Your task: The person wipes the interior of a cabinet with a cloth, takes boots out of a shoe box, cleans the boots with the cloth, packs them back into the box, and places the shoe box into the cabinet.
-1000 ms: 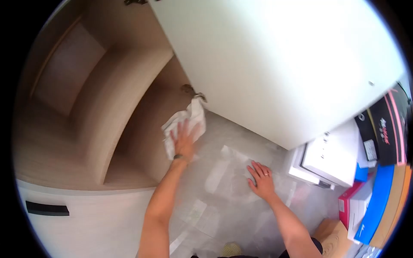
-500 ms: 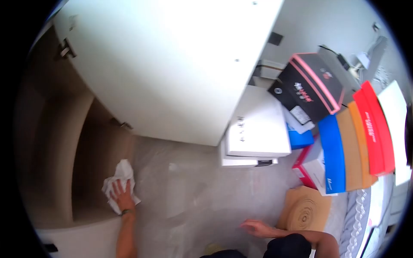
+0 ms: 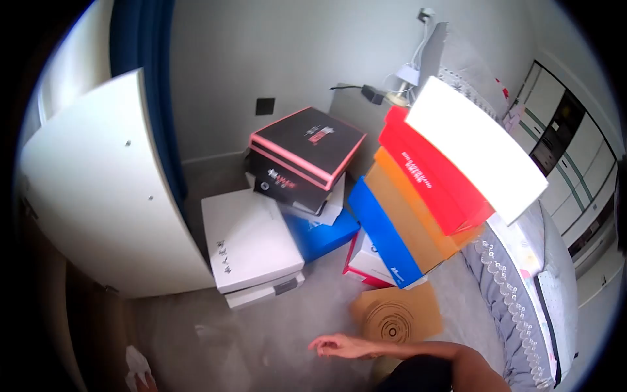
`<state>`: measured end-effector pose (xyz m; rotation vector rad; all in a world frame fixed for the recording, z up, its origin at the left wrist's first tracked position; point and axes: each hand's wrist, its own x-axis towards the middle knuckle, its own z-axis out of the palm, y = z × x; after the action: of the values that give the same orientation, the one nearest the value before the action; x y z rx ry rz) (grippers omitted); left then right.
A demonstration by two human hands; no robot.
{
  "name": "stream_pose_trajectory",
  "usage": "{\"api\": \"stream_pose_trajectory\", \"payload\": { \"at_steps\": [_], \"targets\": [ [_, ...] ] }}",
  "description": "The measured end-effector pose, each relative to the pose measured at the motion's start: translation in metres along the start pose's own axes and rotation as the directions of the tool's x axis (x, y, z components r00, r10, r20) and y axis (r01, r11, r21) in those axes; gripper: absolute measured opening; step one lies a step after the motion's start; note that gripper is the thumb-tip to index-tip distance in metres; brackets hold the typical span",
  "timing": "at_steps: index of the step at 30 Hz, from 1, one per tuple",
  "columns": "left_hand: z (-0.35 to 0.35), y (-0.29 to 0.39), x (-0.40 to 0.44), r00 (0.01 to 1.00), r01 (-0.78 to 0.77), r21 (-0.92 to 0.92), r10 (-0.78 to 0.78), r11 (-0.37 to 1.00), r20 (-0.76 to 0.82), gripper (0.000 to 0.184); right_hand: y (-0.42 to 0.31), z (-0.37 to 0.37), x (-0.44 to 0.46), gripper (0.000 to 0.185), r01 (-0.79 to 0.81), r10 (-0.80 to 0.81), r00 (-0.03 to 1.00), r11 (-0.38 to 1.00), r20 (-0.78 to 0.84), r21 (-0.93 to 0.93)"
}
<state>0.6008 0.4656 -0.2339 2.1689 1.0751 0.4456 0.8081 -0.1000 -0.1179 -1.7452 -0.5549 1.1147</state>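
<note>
At the lower left edge, my left hand (image 3: 146, 381) is only partly in view, with a crumpled white cloth (image 3: 136, 363) in its fingers. Hand and cloth are beside the dark cabinet opening, below the white cabinet door (image 3: 111, 196). My right hand (image 3: 338, 346) is held out over the grey floor (image 3: 241, 343), fingers loosely extended and nothing in them. Nearest to it is a flat piece of brown cardboard (image 3: 398, 307) printed with dark rings.
White boxes (image 3: 251, 242) lie by the door, with a black-and-pink box (image 3: 307, 150) and a blue box (image 3: 323, 232) behind. To the right leans a stack including a red box (image 3: 431, 173) and a white box (image 3: 477, 150). A bed (image 3: 516, 294) borders the right side.
The view has turned right and up, bringing the boxes, curtain and bed more into sight. My left hand with the cloth now sits at the lower edge. My right hand still hovers near the cardboard.
</note>
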Motion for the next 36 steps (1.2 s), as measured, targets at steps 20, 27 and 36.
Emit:
{"api": "stream_pose_trajectory", "payload": {
  "at_steps": [20,27,36],
  "targets": [
    [0.207,0.258,-0.221,0.171,-0.276,-0.574,0.627,0.771,0.760,0.067,0.085,-0.075,-0.208,0.013,0.054,0.003,0.182,0.998,-0.983,0.013],
    [0.226,0.279,-0.253,-0.070,-0.437,-0.528,0.557,0.729,0.827,0.064,0.214,-0.068,-0.260,0.044,-0.544,-0.165,-0.090,0.834,-0.982,-0.091],
    [0.242,0.224,-0.286,-0.215,-0.516,-0.456,0.405,0.726,0.889,0.070,0.245,-0.049,-0.264,0.071,-0.305,0.227,-0.057,0.923,-0.972,0.233]
  ]
}}
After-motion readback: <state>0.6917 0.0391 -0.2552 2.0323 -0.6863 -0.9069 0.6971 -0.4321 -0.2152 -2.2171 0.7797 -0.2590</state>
